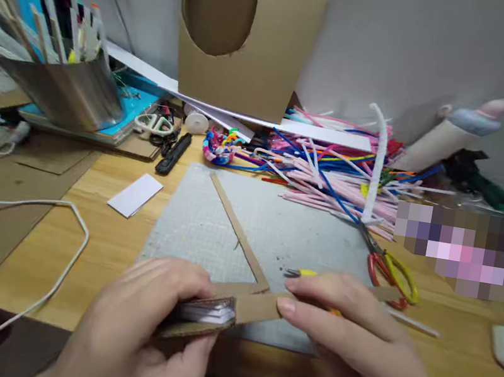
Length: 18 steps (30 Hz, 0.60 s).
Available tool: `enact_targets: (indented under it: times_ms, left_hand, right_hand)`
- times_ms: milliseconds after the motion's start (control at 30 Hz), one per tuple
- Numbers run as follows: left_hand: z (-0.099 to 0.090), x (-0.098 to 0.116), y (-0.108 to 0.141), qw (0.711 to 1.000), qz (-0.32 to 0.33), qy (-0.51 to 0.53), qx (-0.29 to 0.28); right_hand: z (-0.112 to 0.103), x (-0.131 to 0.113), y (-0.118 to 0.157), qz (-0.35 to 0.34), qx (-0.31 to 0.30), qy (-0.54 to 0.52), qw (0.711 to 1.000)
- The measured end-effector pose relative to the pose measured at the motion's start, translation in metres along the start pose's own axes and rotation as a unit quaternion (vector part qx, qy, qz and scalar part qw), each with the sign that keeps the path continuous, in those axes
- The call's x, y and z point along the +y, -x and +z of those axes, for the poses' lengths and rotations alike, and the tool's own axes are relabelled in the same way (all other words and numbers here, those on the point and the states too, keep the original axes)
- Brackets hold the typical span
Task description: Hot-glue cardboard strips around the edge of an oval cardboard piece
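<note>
We had the left hand (140, 320) clamped on a small cardboard bundle (193, 331) with white paper layers (210, 314) showing at its open end, held over the near edge of the grey mat (194, 217). Right hand (352, 338): fingers extended, one digit touching the cardboard strip (259, 309) that ran out from the bundle; couldn't tell whether it pinched the strip or only pressed. Hands apart, bundle and strip between them. Just beyond, we had a long thin cardboard piece (236, 227) slanting across the mat, its near end by the strip; whether it joined the bundle, we couldn't tell. Scissors (386, 261) with red and yellow handles lay beyond the right hand, near a heap of pipe cleaners (330, 178). Left of the mat we had a white card (135, 195), with a black cutter (174, 154) behind it.
</note>
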State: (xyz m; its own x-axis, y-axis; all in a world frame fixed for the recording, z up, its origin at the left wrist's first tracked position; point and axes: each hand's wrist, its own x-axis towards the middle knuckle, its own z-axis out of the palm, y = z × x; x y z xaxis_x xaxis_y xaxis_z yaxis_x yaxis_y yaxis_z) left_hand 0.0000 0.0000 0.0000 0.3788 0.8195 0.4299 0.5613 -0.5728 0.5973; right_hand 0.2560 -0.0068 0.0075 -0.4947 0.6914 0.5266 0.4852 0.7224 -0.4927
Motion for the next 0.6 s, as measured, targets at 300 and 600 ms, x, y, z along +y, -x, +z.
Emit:
enact_targets:
  times_ms: [300,600]
  left_hand:
    - [-0.0020,0.0031,0.0022,1.000,0.002,-0.011,0.014]
    - [-0.0005,0.0007,0.0025,1.000,0.005,-0.003,0.007]
  right_hand:
    - [0.0008,0.0017,0.0015,-0.009,0.002,-0.006,1.000]
    - [-0.0039,0.0038,0.0073,-0.001,0.028,0.012,1.000]
